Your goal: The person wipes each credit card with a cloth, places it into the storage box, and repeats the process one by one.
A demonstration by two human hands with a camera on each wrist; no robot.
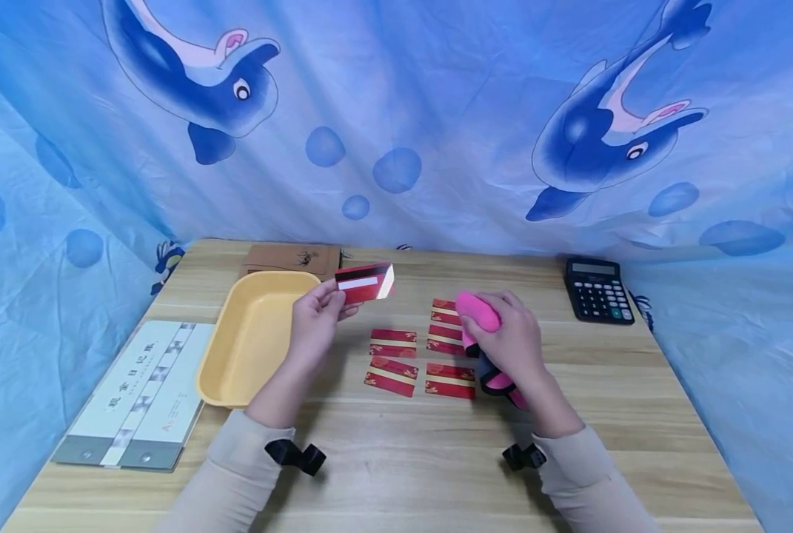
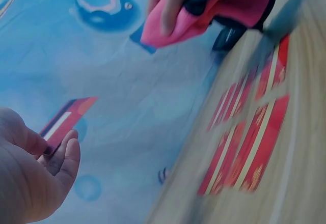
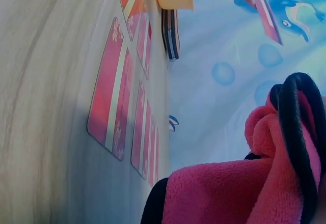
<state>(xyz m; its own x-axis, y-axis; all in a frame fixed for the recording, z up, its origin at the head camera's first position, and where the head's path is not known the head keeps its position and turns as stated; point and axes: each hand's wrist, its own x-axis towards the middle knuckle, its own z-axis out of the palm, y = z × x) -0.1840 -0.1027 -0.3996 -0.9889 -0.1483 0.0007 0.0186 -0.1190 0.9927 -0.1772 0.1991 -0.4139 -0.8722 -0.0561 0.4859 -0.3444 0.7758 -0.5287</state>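
Fingers (image 1: 335, 302) of left hand (image 1: 315, 317) pinch card (image 1: 363, 283); right hand (image 1: 514, 339) grips cloth (image 1: 478, 311); booklet (image 1: 169, 396) reads “现金日记…”.

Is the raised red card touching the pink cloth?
Apart. The head view shows a strip of tabletop between the raised red card and the pink cloth.

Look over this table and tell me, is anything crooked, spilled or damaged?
Just one small thing: the near-left red card on the table lies askew, slanting visibly more than the card behind it. I can see no spill or damage.
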